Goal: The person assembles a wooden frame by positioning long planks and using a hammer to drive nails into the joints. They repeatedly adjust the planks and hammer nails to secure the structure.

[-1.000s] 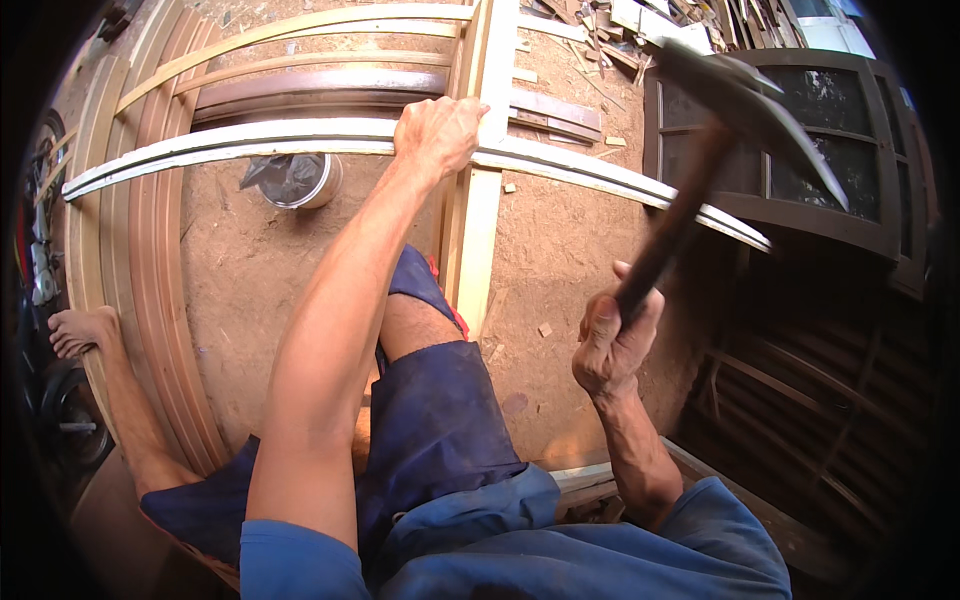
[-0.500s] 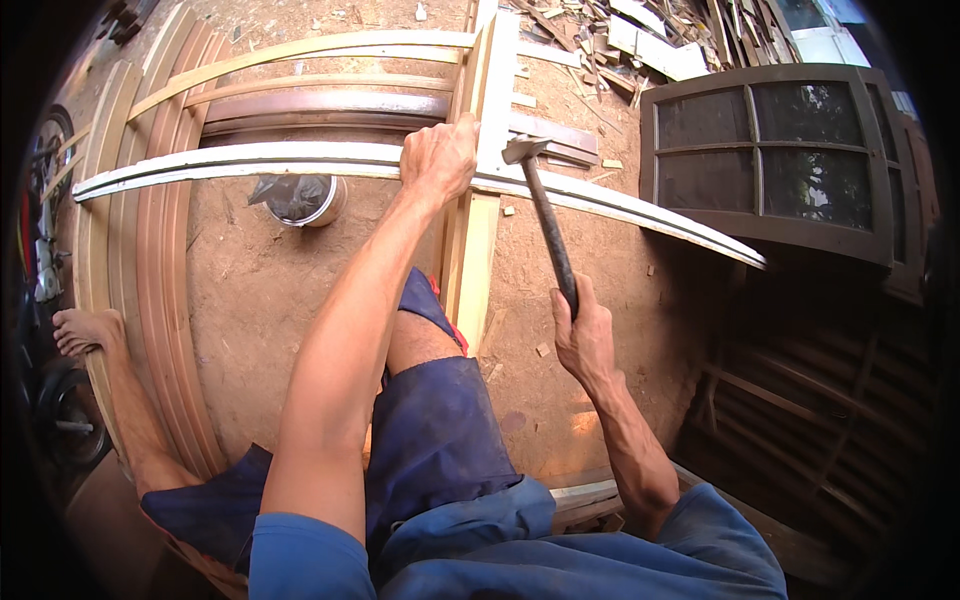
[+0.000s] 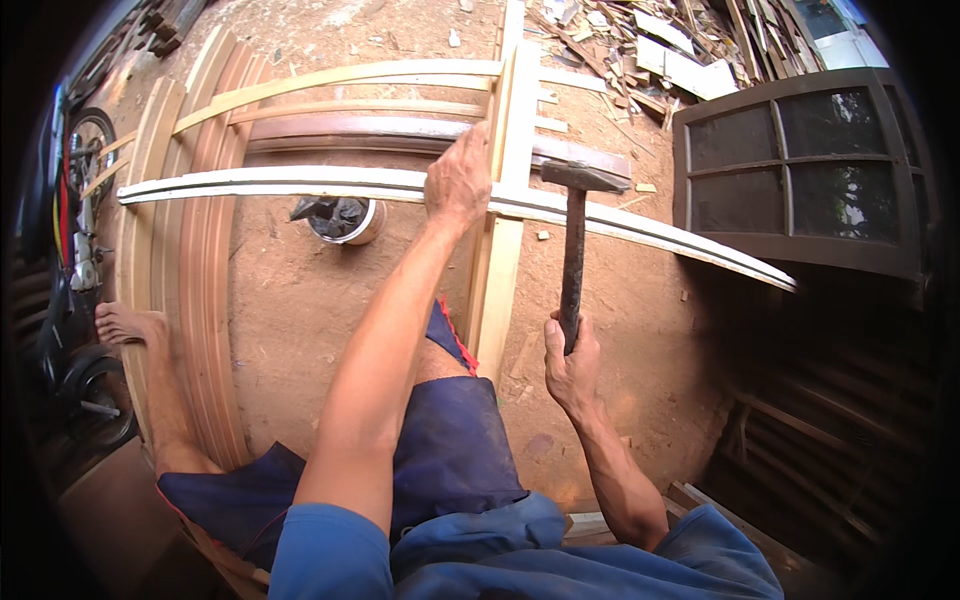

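Shifted rightward since half a second ago, the hammer (image 3: 573, 255) is gripped in the right hand (image 3: 572, 372), head at 1 o'clock by the white strip (image 3: 300, 183), so if aim's botched, the left hand (image 3: 458, 185), curled at 12 (can't be told around what), could be whacked.

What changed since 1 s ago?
The right hand brought the hammer down and leftward from its raised position; its head now shows right of the pale beam, near the white strip. Nothing visibly picked up or released. Left hand stayed at the strip.
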Available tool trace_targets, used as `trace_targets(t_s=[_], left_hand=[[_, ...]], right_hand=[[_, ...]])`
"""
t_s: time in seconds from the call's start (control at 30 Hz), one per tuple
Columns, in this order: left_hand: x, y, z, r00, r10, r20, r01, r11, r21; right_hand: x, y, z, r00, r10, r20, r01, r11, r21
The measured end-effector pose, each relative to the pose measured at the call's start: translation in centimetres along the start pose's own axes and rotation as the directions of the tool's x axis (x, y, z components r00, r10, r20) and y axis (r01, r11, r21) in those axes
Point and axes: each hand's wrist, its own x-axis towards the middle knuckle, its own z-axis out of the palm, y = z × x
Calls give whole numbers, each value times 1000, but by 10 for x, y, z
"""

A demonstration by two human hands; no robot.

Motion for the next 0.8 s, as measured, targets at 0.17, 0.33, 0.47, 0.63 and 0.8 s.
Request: trace_targets(t_s=[0.17,0.33,0.47,0.63,0.8], left_hand=[[-8,5,-23,987,87,-136,-117,967,-225],[-93,-27,-86,901,-84,-425,-6,978,-206],[-151,-138,-97,408,-841,-356,670,541,-508],[-147,-319,-43,449,-860,-243,879,474,-54],[-133,-391,-10,455,-864,214,818,501,281]], right_hand=[[11,1,47,983,183,24,-179,915,361],[39,-5,93,968,210,-137,-132,893,430],[44,-11,116,956,189,-226,-74,897,436],[42,-17,128,932,158,-325,-64,957,284],[48,-23,135,943,110,-315,-77,990,114]])
